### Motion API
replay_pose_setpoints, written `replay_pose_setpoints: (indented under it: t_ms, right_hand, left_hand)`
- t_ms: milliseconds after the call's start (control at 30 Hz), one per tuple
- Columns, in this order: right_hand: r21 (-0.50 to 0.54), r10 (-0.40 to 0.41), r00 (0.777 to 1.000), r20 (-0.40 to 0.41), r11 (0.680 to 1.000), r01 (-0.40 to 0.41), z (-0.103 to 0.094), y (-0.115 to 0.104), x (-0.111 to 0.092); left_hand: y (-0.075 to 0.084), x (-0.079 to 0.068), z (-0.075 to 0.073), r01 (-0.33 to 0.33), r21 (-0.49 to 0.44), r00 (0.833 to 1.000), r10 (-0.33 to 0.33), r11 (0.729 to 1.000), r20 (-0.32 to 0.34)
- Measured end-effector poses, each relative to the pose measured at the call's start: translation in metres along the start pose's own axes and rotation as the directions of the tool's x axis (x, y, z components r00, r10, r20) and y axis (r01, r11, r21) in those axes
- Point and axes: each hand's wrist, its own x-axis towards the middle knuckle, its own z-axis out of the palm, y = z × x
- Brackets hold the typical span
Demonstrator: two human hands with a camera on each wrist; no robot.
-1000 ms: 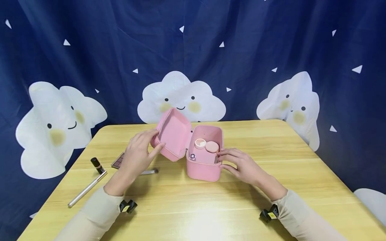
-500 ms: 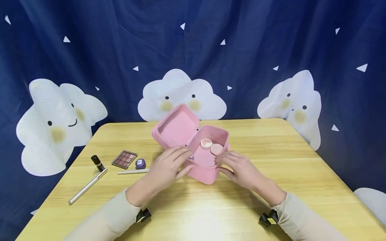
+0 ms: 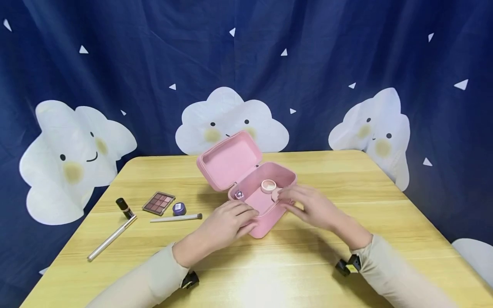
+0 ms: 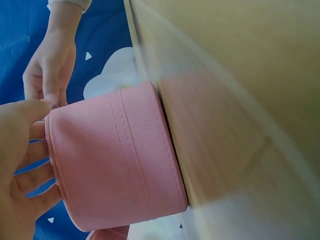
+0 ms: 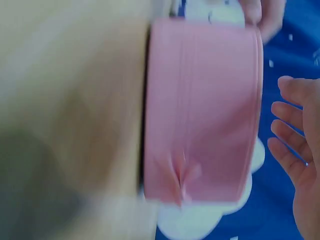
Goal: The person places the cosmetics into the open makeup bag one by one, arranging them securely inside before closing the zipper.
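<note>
A pink cosmetic case (image 3: 265, 222) stands unzipped on the table, turned at an angle, with its lid (image 3: 231, 159) tilted back to the left. My left hand (image 3: 230, 221) grips the near left rim, fingers over the edge and thumb outside, as the left wrist view also shows. My right hand (image 3: 313, 208) hovers at the right rim with relaxed fingers; the right wrist view shows a gap to the case. Inside lie a round pale compact (image 3: 268, 185), a round pink pad (image 3: 275, 195) partly behind the right fingers, and a small shiny purple-silver item (image 3: 239, 194).
Left of the case lie an eyeshadow palette (image 3: 158, 203), a small purple jar (image 3: 179, 208), a makeup brush (image 3: 177, 218), a black-capped tube (image 3: 124, 208) and a slim silver pen-like stick (image 3: 111, 238). A dark blue cloud-print curtain (image 3: 327, 60) hangs behind the wooden table (image 3: 346, 179).
My left hand has left the lid and moved right to the near rim. The case has turned, its lid swinging farther back. My right hand has stayed near the right rim.
</note>
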Motion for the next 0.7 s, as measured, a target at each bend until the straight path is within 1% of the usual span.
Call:
replay_pose_setpoints:
  t_ms: [100,167,233,333,433,533,700]
  right_hand:
    - [-0.028,0.014,1.0,-0.005,1.0,-0.014,-0.007,0.018,0.002]
    - [-0.045,0.016,1.0,0.01,0.999,-0.016,-0.011,0.027,0.001]
    - [-0.065,0.012,0.999,0.03,0.998,-0.01,-0.012,0.034,-0.001]
    - [-0.076,-0.005,0.998,0.062,0.997,0.01,-0.014,0.038,-0.005]
    - [-0.075,-0.013,0.997,0.075,0.997,0.019,-0.013,0.038,-0.011]
    - [-0.088,-0.014,0.997,0.074,0.996,0.021,-0.011,0.035,-0.017]
    - [-0.14,-0.018,0.999,0.047,0.99,0.024,-0.009,0.023,-0.024]
  left_hand:
    - [-0.002,-0.004,-0.001,-0.012,-0.008,0.999,0.012,1.0,-0.038]
    - [-0.004,-0.006,-0.003,-0.02,-0.009,0.998,0.019,1.0,-0.063]
    - [-0.006,-0.009,-0.005,-0.017,-0.011,0.997,0.016,1.0,-0.074]
    - [-0.009,-0.013,-0.01,-0.002,-0.011,0.997,0.001,1.0,-0.073]
    - [-0.01,-0.015,-0.014,0.021,-0.007,0.998,-0.021,1.0,-0.066]
    - [-0.01,-0.015,-0.017,0.035,0.018,0.997,-0.033,0.999,-0.074]
    - [-0.007,-0.01,-0.018,0.033,0.06,0.996,-0.027,0.998,-0.088]
